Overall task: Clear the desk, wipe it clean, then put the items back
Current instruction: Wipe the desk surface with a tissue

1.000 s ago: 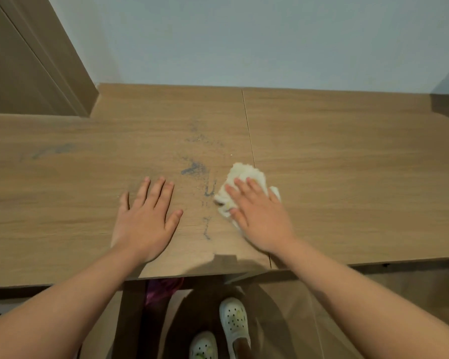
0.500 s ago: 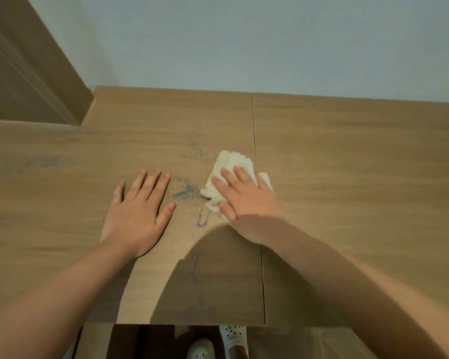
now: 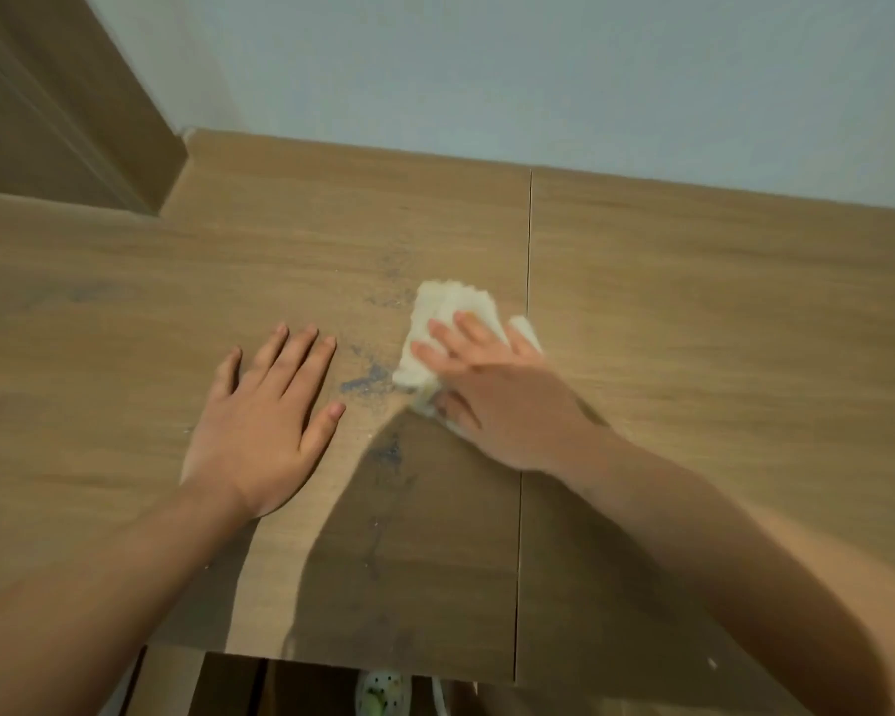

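Left hand (image 3: pixel 267 421) lies flat, fingers spread, on the desk (image 3: pixel 693 312); right hand (image 3: pixel 492 390) (blurred) presses straight fingers on a cloth (image 3: pixel 453 307), part-hidden.

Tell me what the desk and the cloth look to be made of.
Desk: wood or wood-look laminate, matte; straight brown grain, a thin seam between panels, no glare. Cloth: soft off-white fabric, maybe terry, possibly a paper towel; it bunches in thick folds with a wavy edge under the right hand.
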{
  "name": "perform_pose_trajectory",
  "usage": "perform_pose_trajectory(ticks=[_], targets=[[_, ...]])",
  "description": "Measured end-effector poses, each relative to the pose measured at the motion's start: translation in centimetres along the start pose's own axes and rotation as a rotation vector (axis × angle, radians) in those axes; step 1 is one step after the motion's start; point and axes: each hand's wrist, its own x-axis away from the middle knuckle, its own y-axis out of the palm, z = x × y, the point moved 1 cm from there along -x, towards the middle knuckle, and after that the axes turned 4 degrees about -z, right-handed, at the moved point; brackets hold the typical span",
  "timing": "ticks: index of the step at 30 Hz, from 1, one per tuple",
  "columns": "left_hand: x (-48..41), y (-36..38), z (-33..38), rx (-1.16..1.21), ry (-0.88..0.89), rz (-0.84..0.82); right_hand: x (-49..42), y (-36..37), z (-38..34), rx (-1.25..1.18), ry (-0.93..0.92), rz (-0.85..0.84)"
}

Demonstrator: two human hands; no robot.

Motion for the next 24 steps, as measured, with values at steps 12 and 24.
perform_pose_trajectory(ticks=[12, 24], targets=[[0.1, 0.0, -0.2, 0.071, -0.136, 0.068, -9.9, -2.0, 4.5, -0.142, 0.32, 0.009], [-0.1, -0.1, -0.4, 0.066, -0.34, 0.081, -15.3, -3.4, 8.0, -0.107, 0.312, 0.061]])
